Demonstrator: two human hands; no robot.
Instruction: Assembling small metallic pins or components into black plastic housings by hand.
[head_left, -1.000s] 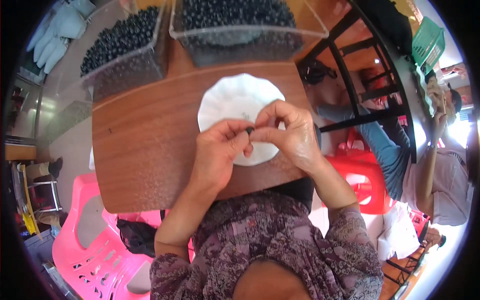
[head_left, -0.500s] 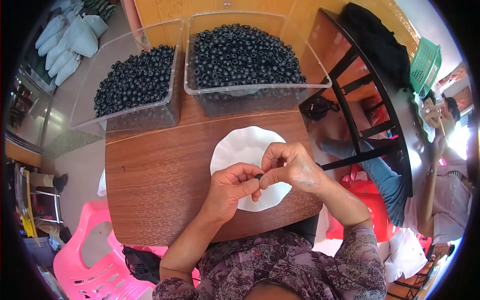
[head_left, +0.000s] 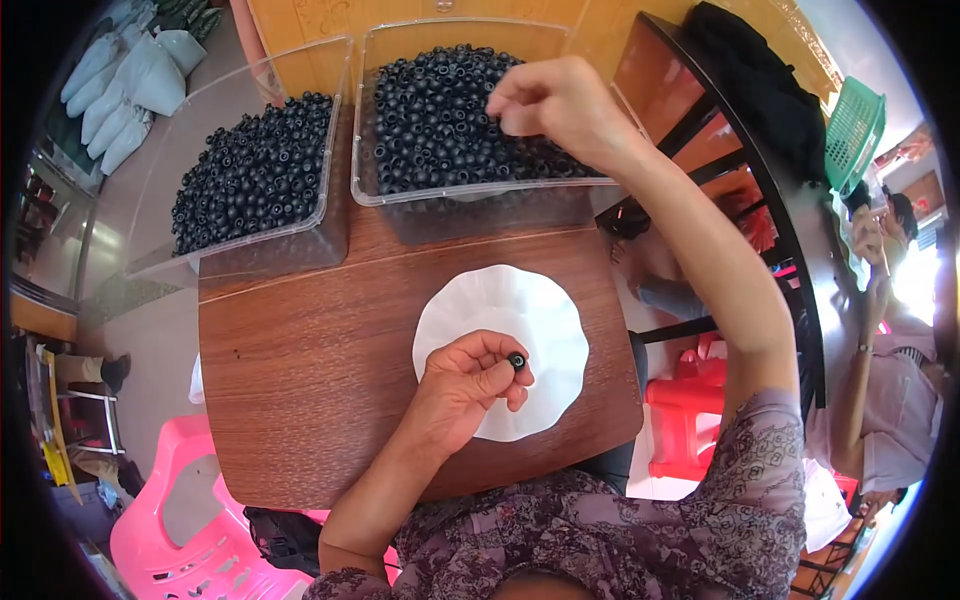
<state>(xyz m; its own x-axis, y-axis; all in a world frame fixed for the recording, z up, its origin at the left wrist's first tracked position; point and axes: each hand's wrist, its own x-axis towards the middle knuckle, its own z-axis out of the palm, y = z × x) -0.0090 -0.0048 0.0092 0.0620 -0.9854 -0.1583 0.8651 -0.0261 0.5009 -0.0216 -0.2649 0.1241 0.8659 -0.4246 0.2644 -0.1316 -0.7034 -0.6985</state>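
Head view: left hand (head_left: 462,385) fingers pinch a black ring (head_left: 516,360), hole facing up; right hand (head_left: 555,100) fingers pinched over bin (head_left: 470,190).

The single view comes from a fisheye camera worn on the person's head, looking steeply down and slightly forward over a wooden bench (head_left: 300,370) from close above. Straight edges bow toward the dark round rim. The person's forearms enter from the lower edge; two clear tubs (head_left: 330,235) sit at the far side, and the floor and a pink chair (head_left: 180,540) fill the margins.
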